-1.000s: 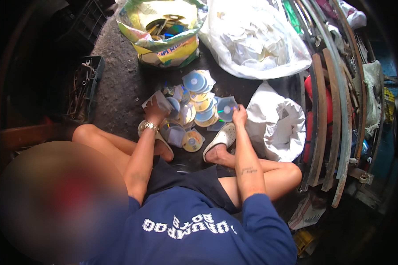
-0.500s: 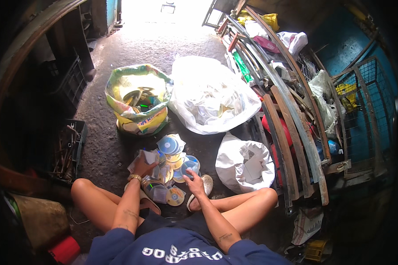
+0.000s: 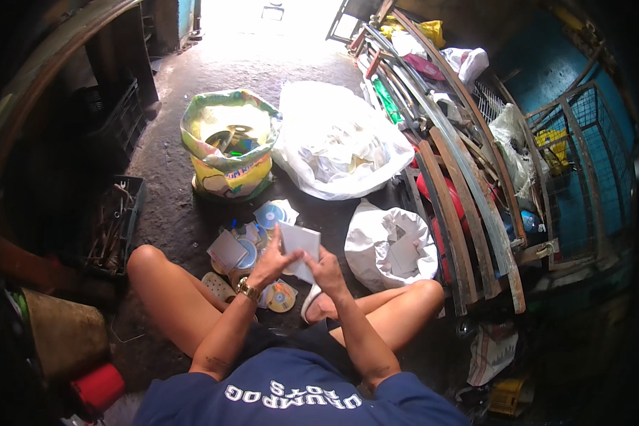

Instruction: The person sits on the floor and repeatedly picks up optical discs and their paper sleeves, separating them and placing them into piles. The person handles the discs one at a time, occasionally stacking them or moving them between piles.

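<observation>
Above the pile of discs, my left hand (image 3: 270, 263) and my right hand (image 3: 324, 272) are both closed on a white square disc sleeve (image 3: 302, 241). Whether a disc is inside the sleeve I cannot tell. Below and left of it, between my feet, lie several loose discs, among them a blue-faced disc (image 3: 268, 215) at the far end and a yellowish disc (image 3: 282, 297) near my right foot. Another pale square sleeve (image 3: 227, 250) rests on the pile's left side. My hands and forearms cover part of the pile.
Beyond the pile stand a colourful sack (image 3: 233, 176) with discs inside and a large white plastic bag (image 3: 334, 188) full of pale, thin pieces. A smaller white sack (image 3: 362, 245) holds square pieces at right. Long metal bars (image 3: 468, 192) line the right; a dark crate (image 3: 131, 213) stands left.
My left hand has moved right from the pile's left side, and my right hand has risen slightly. Both now meet on a white sleeve. My left knee has shifted, and the view has tilted.
</observation>
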{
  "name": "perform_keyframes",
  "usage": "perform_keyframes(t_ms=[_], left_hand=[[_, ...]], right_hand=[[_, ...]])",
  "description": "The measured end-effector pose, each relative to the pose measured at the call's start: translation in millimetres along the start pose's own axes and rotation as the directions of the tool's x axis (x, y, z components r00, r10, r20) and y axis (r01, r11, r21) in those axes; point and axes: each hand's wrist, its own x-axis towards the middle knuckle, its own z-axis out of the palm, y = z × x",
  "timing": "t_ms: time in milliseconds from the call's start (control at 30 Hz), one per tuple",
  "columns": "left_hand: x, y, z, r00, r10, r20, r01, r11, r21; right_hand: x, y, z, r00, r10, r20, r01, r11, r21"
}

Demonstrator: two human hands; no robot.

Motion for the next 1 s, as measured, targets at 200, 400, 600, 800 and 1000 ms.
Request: perform_keyframes(t_ms=[200,400,600,800,1000], left_hand=[[-23.9,35.4,-8.1,0.994,0.003,0.106,-0.014,0.995,0.103],[-61.6,56.5,-18.2,0.992,0.066,0.105,-0.068,0.997,0.024],[-48.9,37.9,-27.9,0.975,0.206,-0.078,-0.205,0.979,0.017],[-47.6,19.0,-31.0,0.965,-0.112,-0.239,-0.064,0.780,-0.622],[-37.7,12.9,-4.5,0.976,-0.119,-0.180,0.005,0.847,-0.531]], right_hand=[[-19.8,-48.1,6.9,0.940,-0.159,0.300,0.143,0.987,0.074],[-17.5,-48.8,18.4,0.906,-0.134,0.400,0.107,0.990,0.091],[12.1,-17.9,19.0,0.887,-0.070,0.457,-0.031,0.977,0.210],[21.0,40.3,-3.1,0.999,0.052,0.010,-0.045,0.732,0.680],[10.8,45.5,-7.8,0.942,-0.126,-0.312,0.156,0.985,0.071]])
